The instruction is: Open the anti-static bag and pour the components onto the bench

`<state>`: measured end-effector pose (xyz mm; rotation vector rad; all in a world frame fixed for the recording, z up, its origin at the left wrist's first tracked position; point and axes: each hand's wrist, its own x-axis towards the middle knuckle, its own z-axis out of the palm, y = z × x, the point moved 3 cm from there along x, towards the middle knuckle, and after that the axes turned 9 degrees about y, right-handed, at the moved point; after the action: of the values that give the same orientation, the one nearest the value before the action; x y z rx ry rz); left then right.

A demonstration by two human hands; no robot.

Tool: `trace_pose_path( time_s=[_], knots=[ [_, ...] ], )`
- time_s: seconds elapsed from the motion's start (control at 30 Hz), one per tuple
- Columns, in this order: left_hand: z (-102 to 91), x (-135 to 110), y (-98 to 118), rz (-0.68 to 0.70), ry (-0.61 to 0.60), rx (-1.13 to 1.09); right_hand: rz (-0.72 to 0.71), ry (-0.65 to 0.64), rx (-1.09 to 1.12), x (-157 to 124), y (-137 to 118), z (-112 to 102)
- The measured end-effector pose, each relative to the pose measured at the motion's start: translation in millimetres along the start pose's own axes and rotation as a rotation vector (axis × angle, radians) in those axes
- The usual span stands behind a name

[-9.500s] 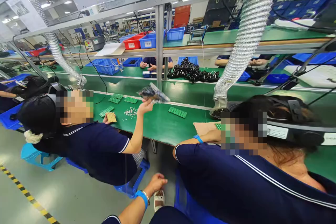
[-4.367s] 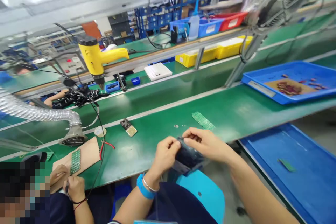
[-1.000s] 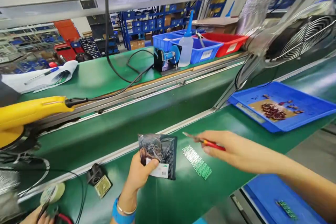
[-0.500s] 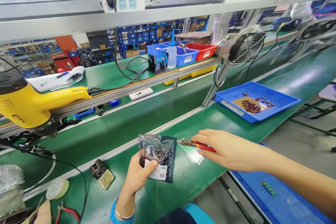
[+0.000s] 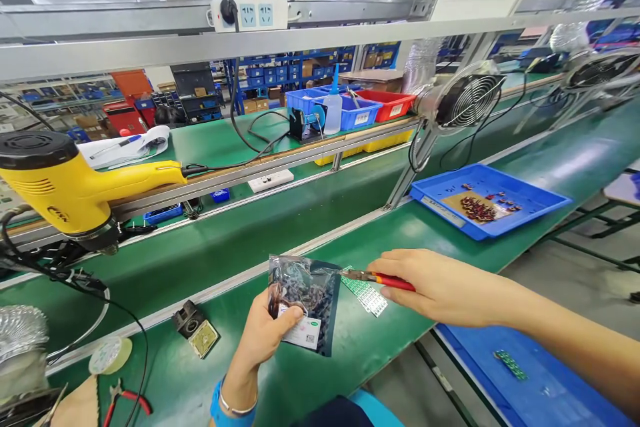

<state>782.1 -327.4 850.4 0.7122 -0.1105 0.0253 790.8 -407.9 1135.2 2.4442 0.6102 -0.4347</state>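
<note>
My left hand is closed on a dark, shiny plastic bag, its thumb lying across the white label. Loose dark contents show through the film, too blurred to name. In my right hand is a pair of pliers with red handles. The jaws point left and meet the bag's upper right edge; whether they pinch the film I cannot tell. Just behind the pliers, green-and-white circuit boards lie on the green bench.
A blue tray holding small dark red parts sits at the right. To the left are a soldering stand with sponge, a tape roll and red-handled cutters. A yellow heat gun rests on the shelf; a fan stands behind.
The pliers' jaws have moved slightly further over the bag's right edge. The camera view has shifted a little. Both hands keep their hold.
</note>
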Motion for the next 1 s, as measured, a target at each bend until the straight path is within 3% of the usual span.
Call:
trace_pose_path(
  time_s=[0.3, 0.5, 0.6, 0.77, 0.93, 1.0],
  knots=[
    [5.7, 10, -5, -0.049, -0.062, -0.104, 0.016, -0.039, -0.035, 2, 7, 0],
    [7.7, 9, -14, -0.317, 0.023, -0.438, 0.008, 0.013, -0.036, 3, 12, 1],
    [10.3, 9, -14, -0.374, 0.005, -0.530, 0.003, 0.016, -0.030, 3, 14, 1],
    [11.4, 9, -12, -0.360, -0.059, -0.492, 0.045, -0.083, -0.052, 2, 18, 4],
    [7.1, 7, -15, -0.141, -0.134, -0.276, 0.040, -0.099, -0.026, 1, 15, 3],
    [6.1, 7, -16, -0.114, -0.155, -0.218, 0.032, -0.100, -0.015, -1, 14, 2]
  ],
)
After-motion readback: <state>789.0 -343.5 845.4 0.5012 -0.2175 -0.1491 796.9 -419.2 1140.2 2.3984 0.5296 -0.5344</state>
